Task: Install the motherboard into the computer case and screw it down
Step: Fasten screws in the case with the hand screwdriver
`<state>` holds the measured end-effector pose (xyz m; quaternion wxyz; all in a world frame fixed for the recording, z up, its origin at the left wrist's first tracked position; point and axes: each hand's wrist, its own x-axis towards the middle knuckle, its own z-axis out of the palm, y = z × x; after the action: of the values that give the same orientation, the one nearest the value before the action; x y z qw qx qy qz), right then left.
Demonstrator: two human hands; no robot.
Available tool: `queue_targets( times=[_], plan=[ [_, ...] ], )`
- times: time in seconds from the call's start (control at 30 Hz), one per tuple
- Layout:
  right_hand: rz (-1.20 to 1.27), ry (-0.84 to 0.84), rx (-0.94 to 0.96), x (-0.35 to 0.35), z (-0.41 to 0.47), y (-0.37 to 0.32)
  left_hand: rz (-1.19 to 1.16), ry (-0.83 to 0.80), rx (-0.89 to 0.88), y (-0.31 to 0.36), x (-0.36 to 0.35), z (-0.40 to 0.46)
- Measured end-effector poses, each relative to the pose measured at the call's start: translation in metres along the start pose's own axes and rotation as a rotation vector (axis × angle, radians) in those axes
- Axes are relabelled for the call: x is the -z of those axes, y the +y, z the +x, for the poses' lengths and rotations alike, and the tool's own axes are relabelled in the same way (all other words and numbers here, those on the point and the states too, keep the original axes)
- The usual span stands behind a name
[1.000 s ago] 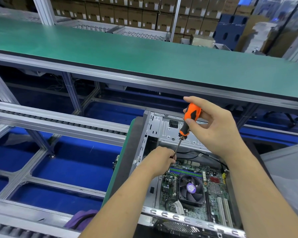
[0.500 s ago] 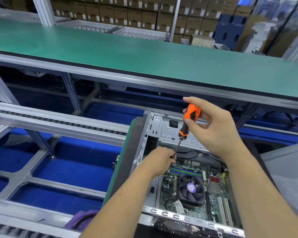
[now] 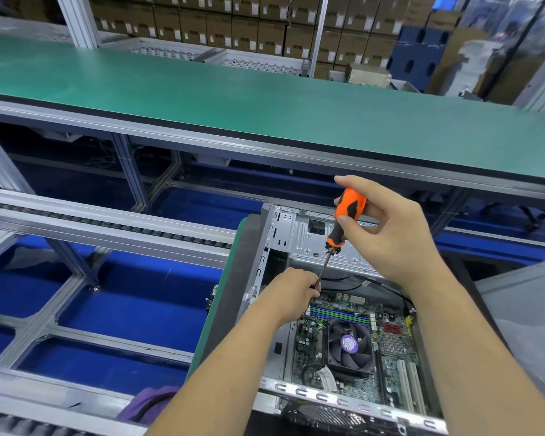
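Two bare hands are seen over an open computer case [image 3: 283, 243] in the lower centre of the frame. Inside the case the motherboard [image 3: 387, 347] is laid flat, with a black cooling fan [image 3: 349, 343] on it, green memory slots [image 3: 343, 313] just above the fan, and white expansion slots [image 3: 406, 385] at the lower right. Black cables [image 3: 375, 283] are draped across the case interior above the board.

The orange-and-black handle of a screwdriver [image 3: 343, 221] is grasped by the right hand [image 3: 390, 234], with thumb and fingers curled around it. The shaft is slanted down and to the left, towards the board's upper left corner. The lower shaft is pinched by the curled fingers of the left hand [image 3: 291, 291]; the tip is hidden behind that hand.

A green counter [image 3: 265, 99] is stretched across the upper frame, with stacked cardboard boxes [image 3: 239, 29] behind it. A purple cloth [image 3: 145, 404] is seen at the bottom left.
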<state>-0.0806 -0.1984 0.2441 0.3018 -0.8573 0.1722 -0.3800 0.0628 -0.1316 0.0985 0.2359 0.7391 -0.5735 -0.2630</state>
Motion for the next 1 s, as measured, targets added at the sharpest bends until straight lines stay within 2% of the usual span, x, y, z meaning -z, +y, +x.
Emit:
queue_targets(
  times=[0.4,0.63,0.77,0.9,1.0],
  plan=[
    [0.047,-0.01,-0.003,-0.0002,0.0007,0.0009,0.005,0.026,-0.009,-0.0017,-0.0012,0.0011],
    [-0.1,0.069,0.045,-0.0018,0.0047,0.0007,-0.056,0.013,-0.011,-0.0007,-0.0011,-0.0011],
    [0.125,0.003,-0.03,-0.0016,0.0,-0.0017,-0.045,0.016,-0.009,-0.0019,-0.001,-0.0003],
    [0.008,0.066,-0.007,-0.0014,0.0031,-0.0049,-0.03,0.019,-0.015,-0.0022,-0.0017,0.0001],
    [0.113,0.01,-0.043,0.0017,0.0016,-0.0056,-0.026,0.011,-0.01,-0.0025,-0.0021,0.0006]
  ],
)
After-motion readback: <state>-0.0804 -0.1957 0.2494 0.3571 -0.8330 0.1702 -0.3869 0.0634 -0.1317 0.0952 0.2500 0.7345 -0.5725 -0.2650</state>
